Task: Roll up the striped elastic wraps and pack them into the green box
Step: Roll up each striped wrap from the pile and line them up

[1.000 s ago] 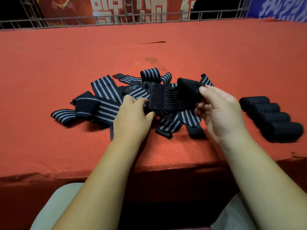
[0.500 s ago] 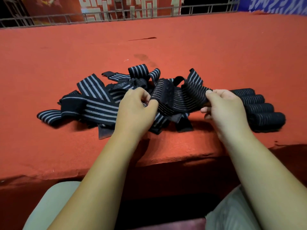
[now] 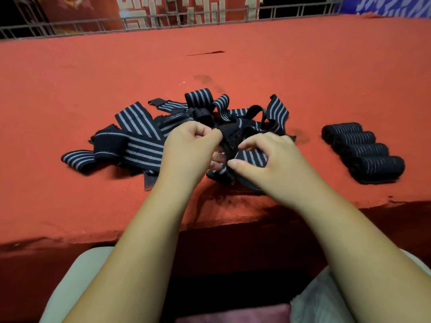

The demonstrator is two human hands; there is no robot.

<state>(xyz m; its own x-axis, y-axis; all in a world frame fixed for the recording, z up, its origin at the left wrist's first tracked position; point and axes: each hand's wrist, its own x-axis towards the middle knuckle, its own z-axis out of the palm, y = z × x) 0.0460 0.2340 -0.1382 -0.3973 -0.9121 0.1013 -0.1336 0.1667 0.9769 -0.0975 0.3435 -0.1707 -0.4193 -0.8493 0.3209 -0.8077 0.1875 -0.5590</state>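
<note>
Nearest the camera are the person's legs (image 3: 70,290) in pale trousers, with both bare forearms reaching forward over the front edge of a table (image 3: 88,220) covered in red cloth. Just past that edge the two hands meet over one striped wrap (image 3: 253,157). The left hand (image 3: 186,149) has its fingers curled in, and its thumb and forefinger pinch the plain black end of the wrap. The right hand (image 3: 274,160) sits just beside it, almost touching, with its thumb and curled fingers closed around the striped part of the same wrap; the rest of the band trails under the hands toward the table edge. Behind and to the left of the hands lies a loose pile of wraps (image 3: 140,127), black with grey stripes, tangled and overlapping, some ends looped upward and one strip stretched out far to the left. To the right, well apart from the pile, four rolled wraps (image 3: 363,151) lie side by side in a slanted row, each touching the next. Farther back the cloth carries a thin dark mark (image 3: 206,53). Along the far edge of the table runs a metal railing (image 3: 210,18), and beyond it hang a red banner (image 3: 77,7) with pale lettering and a blue banner (image 3: 396,4) at the right corner.
</note>
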